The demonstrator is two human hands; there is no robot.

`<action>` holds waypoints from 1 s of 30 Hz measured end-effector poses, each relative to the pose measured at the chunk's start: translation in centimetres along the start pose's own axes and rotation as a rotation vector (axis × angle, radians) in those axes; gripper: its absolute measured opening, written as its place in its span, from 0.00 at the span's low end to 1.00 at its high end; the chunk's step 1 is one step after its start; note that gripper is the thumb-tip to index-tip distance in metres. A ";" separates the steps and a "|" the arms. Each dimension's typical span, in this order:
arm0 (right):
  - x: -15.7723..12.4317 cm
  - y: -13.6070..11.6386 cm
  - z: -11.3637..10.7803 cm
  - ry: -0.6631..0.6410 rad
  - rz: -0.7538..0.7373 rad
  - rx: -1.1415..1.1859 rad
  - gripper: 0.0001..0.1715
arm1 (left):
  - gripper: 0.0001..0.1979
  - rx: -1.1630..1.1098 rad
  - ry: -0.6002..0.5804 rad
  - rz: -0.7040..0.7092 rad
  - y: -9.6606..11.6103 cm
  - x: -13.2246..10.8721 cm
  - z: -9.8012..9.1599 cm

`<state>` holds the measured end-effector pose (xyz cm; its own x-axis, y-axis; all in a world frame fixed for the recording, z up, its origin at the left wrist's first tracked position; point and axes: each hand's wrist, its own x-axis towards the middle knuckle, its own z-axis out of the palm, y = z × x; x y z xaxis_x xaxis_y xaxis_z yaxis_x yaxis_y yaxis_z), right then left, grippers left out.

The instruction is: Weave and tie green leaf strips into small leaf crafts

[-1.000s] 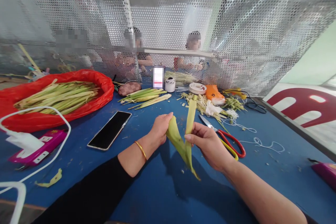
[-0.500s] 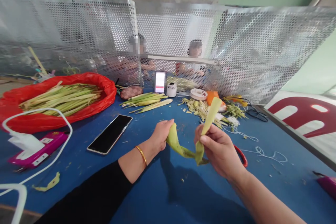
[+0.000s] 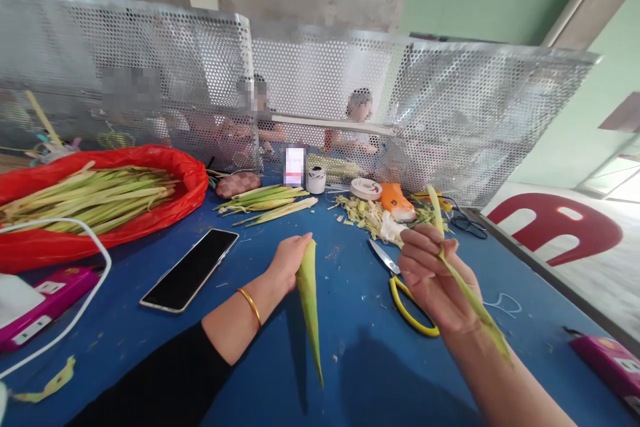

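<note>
My left hand (image 3: 290, 261) is closed, pinching the wide upper end of a green corn husk (image 3: 309, 307). That husk hangs with its pointed tip downward over the blue table. To the right, my right hand (image 3: 435, 267) is raised with its fingers curled around a narrow husk strip (image 3: 473, 303). The strip's top sticks up above the fingers, and its lower part trails across my wrist. Scissors (image 3: 414, 320) with yellow handles lie on the table just left of my right hand, blades partly spread, one handle partly behind the hand.
A red plastic bag (image 3: 185, 195) full of husks is at left. Near it lie a phone (image 3: 190, 270) and a magenta power strip (image 3: 55, 297). Farther back are husk bundles (image 3: 265, 200), a tape roll (image 3: 366, 189), scraps (image 3: 365, 213) and an orange packet (image 3: 395, 200). A perforated metal screen (image 3: 320, 73) stands behind.
A husk that stretched between both hands is now parted: each hand holds its own piece. My right hand has moved right and turned palm up, uncovering the scissors. The view has shifted slightly.
</note>
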<state>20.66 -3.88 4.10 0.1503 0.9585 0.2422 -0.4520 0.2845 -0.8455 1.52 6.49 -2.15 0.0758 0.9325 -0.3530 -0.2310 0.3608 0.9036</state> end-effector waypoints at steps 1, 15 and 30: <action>0.3 0.4 -0.3 0.004 0.024 -0.055 0.20 | 0.17 0.000 0.001 -0.007 0.1 0.0 -0.1; 0.5 5.3 -0.3 -0.006 0.188 -0.627 0.22 | 0.20 0.033 -0.345 0.067 0.0 -3.9 1.8; -0.4 5.4 1.1 0.018 0.311 -0.321 0.17 | 0.11 0.238 -0.409 0.031 0.7 -4.9 2.0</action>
<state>17.22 -2.68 -0.05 0.0670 0.9964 -0.0525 -0.1825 -0.0395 -0.9824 2.96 2.23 0.74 0.4592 0.8542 -0.2438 -0.0136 0.2812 0.9595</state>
